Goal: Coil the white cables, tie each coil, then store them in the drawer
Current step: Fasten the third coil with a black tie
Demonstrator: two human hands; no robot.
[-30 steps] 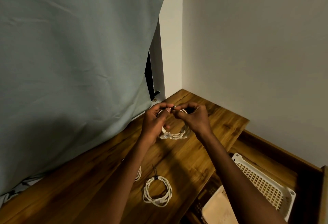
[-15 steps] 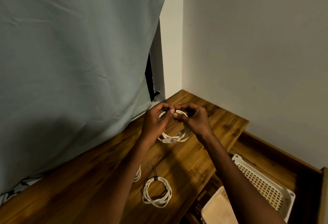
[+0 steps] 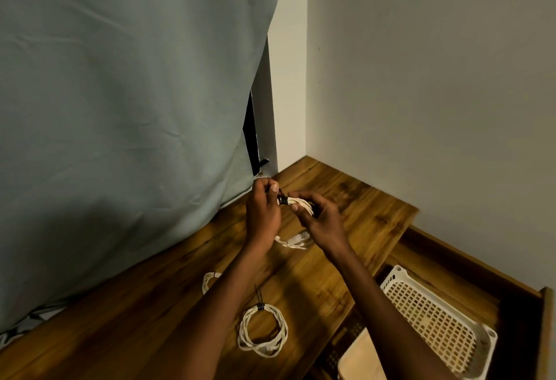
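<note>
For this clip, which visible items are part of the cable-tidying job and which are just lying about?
Job items:
held cable coil, black tie, left hand, right hand, tied coil, partly hidden coil, open drawer.

Lying about:
white basket, grey-green cloth, wooden top.

held white coil [image 3: 296, 203]: black tie, above desk | tied coil [image 3: 262, 331]: flat on desk

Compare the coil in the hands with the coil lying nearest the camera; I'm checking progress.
The held coil is off the wooden top, gripped by the left hand and right hand; the near coil lies flat, untouched. The held coil's black tie is being pinched; the near coil's tie is left alone. Both are white cable loops with a black tie.
</note>
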